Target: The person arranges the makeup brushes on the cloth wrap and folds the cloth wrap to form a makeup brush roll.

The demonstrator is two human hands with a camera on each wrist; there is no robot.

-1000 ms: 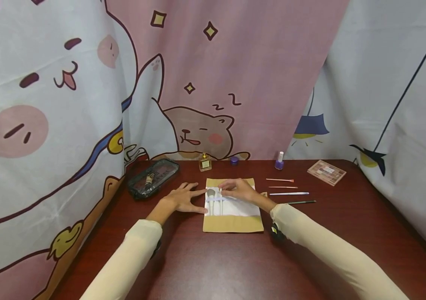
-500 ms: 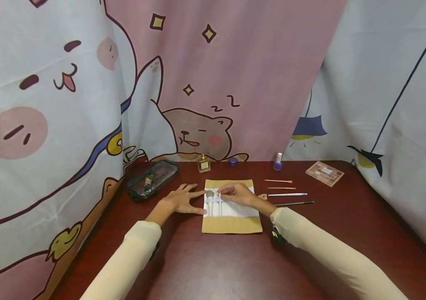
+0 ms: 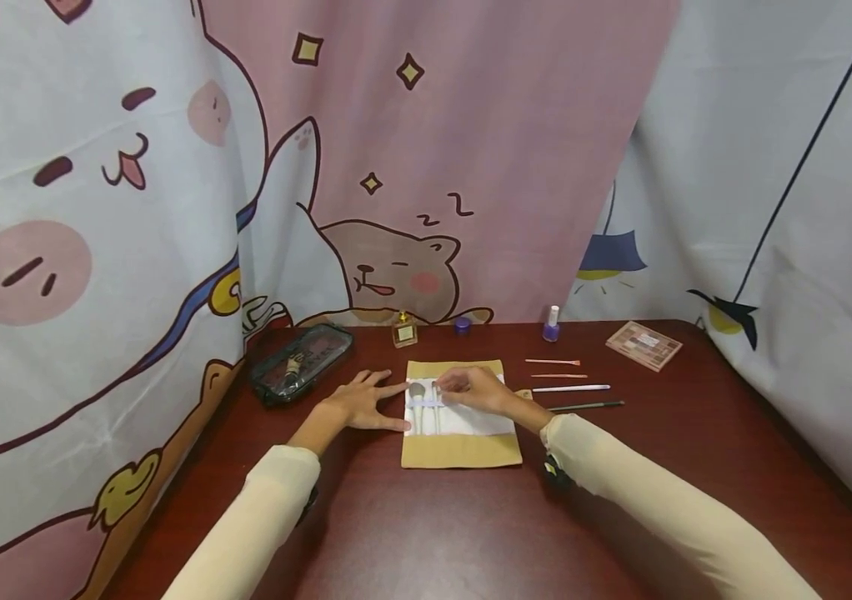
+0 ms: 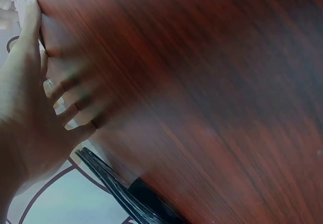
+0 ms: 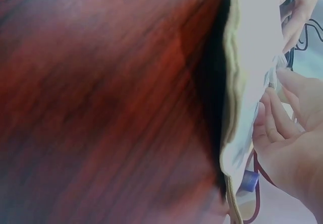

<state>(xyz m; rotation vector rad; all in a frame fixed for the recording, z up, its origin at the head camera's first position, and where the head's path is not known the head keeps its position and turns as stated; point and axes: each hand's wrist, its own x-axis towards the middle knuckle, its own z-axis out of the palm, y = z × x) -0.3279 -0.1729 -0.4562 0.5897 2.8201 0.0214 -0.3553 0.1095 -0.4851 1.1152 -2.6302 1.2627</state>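
Observation:
A tan brush roll (image 3: 462, 452) with a white lining lies unfolded on the table. At its left side, a wide-headed makeup brush (image 3: 417, 392) sits under the lilac strap (image 3: 423, 404). Beside that brush lies a slimmer makeup brush (image 3: 437, 419), also crossing the strap. My right hand (image 3: 480, 389) pinches this slimmer brush near its top end, thumb and fingertips close together; the right wrist view shows the hand (image 5: 290, 128) over the lining. My left hand (image 3: 357, 402) rests with spread, straight fingers, its index finger and thumb touching the roll's left edge.
Right of the roll lie several slim brushes, including a white-handled one (image 3: 571, 388) and a dark one (image 3: 587, 406). Behind stand a perfume bottle (image 3: 404, 332), a purple jar (image 3: 462, 326) and nail polish (image 3: 551, 325). A palette (image 3: 644, 346) lies right, a clear pouch (image 3: 306, 362) left.
The slimmer brush has slid slightly down toward me, and its top has shifted left beside the right fingertips. The left hand holds its place. The whole view has shifted slightly.

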